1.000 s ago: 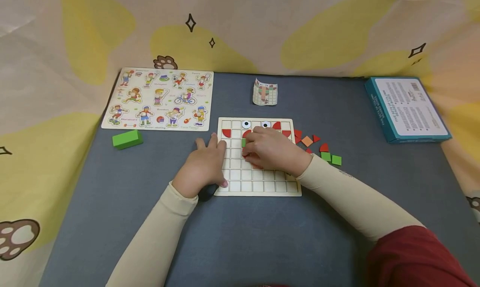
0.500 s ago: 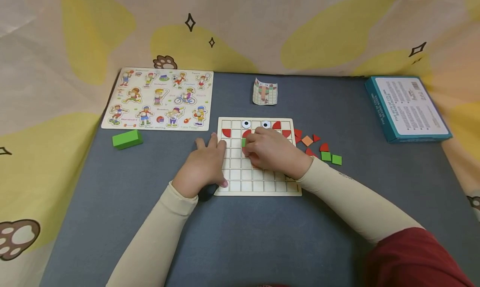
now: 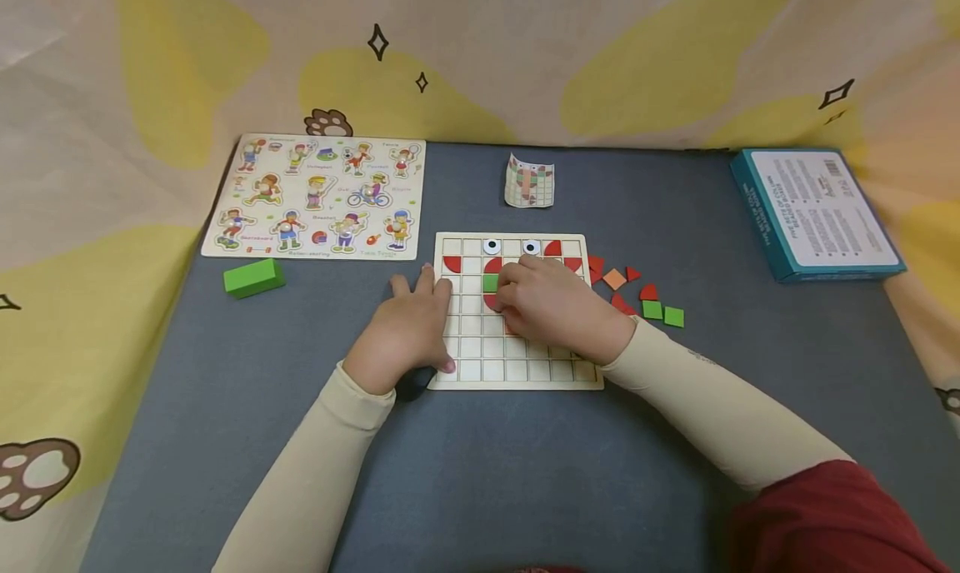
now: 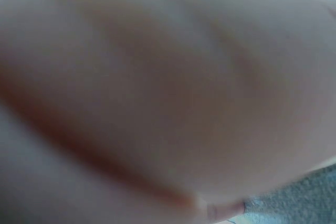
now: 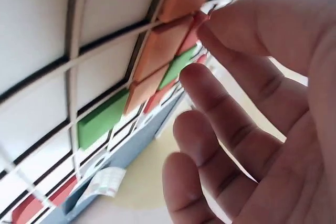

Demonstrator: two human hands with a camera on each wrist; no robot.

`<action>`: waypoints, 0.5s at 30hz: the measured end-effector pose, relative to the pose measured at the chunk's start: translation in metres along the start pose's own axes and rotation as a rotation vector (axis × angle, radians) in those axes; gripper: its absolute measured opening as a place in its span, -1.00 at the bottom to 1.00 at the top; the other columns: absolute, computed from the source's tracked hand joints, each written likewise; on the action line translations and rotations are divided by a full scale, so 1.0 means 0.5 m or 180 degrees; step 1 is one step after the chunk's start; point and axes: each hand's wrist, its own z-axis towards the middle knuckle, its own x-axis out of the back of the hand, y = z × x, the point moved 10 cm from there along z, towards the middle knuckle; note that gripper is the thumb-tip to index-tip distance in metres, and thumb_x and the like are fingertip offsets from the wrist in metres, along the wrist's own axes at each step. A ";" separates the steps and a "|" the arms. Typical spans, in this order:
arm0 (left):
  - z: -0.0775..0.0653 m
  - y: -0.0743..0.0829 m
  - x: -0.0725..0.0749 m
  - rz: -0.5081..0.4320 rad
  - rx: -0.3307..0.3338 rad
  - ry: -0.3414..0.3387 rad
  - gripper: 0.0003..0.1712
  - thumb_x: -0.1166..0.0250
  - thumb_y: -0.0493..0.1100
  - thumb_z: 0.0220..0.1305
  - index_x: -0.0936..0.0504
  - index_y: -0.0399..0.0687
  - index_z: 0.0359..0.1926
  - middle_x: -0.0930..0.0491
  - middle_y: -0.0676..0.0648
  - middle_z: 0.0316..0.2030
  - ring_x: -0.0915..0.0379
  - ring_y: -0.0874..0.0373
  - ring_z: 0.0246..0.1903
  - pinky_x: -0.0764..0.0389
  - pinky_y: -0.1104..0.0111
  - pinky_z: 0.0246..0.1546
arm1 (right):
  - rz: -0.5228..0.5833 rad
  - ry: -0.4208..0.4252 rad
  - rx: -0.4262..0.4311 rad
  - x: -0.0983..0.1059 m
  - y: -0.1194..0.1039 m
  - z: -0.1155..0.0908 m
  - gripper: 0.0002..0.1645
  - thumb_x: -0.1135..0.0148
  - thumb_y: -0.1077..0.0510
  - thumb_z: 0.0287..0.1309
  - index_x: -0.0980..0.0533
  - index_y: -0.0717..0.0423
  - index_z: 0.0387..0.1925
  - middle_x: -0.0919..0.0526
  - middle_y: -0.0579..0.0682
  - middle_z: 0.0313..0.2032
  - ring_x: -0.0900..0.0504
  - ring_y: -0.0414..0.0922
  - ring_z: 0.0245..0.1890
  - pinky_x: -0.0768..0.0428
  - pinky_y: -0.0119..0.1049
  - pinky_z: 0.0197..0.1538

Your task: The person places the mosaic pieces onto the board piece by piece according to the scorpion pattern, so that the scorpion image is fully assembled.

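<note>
A square grid board [image 3: 517, 373] lies in front of me in the head view. My left hand [image 3: 401, 331] rests with spread fingers along its left edge, thumb on the near left corner. My right hand [image 3: 551, 302] is over the middle of the board, fingers bent loosely. In the right wrist view its thumb and index fingertips are right at a red rounded tile [image 5: 193, 31]. That tile sits in the grid beside orange tiles [image 5: 161, 41] and a green tile [image 5: 179, 67]. Eye tiles [image 3: 491, 246] and red quarter-round tiles [image 3: 452, 264] fill some upper squares. Skin blurs most of the left wrist view.
Loose tiles lie right of the board: red ones [image 3: 648, 292], an orange square [image 3: 614, 279] and green squares [image 3: 652, 310]. A pattern card [image 3: 529, 181] stands behind it. Farther out are a sports picture puzzle [image 3: 318, 198], a green block [image 3: 254, 278] and a teal box [image 3: 817, 215].
My right hand has shifted slightly right, uncovering more of the green tile and the red tile below it. The left hand has stayed put.
</note>
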 end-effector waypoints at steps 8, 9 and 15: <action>-0.003 0.003 0.003 -0.0055 -0.0006 -0.0008 0.29 -0.78 -0.01 -0.15 -0.25 -0.38 0.49 0.00 -0.51 0.57 0.02 -0.60 0.38 -0.72 -0.07 -0.16 | 0.0366 0.0172 -0.0601 0.051 0.121 -0.072 -0.81 -0.36 0.19 0.36 -0.79 0.09 -0.07 -0.78 0.03 -0.11 -0.64 0.08 -0.05 -0.60 0.00 0.09; -0.003 0.004 0.004 -0.0056 -0.0007 -0.0006 0.29 -0.78 -0.01 -0.15 -0.25 -0.39 0.49 0.00 -0.51 0.57 0.02 -0.60 0.38 -0.72 -0.07 -0.16 | 0.0345 0.0163 -0.0729 0.054 0.142 -0.084 -0.79 -0.35 0.20 0.36 -0.79 0.13 -0.05 -0.79 0.06 -0.13 -0.64 0.09 -0.09 -0.61 0.02 0.06; -0.005 0.004 0.005 -0.0070 -0.0002 0.0005 0.29 -0.79 -0.02 -0.16 -0.25 -0.40 0.49 -0.02 -0.51 0.57 0.00 -0.59 0.37 -0.72 -0.07 -0.15 | 0.0200 -0.0052 -0.1390 0.037 0.240 -0.140 -0.66 -0.40 0.22 0.31 -0.75 0.21 0.09 -0.80 0.20 -0.11 -0.64 0.16 -0.10 -0.67 0.10 0.01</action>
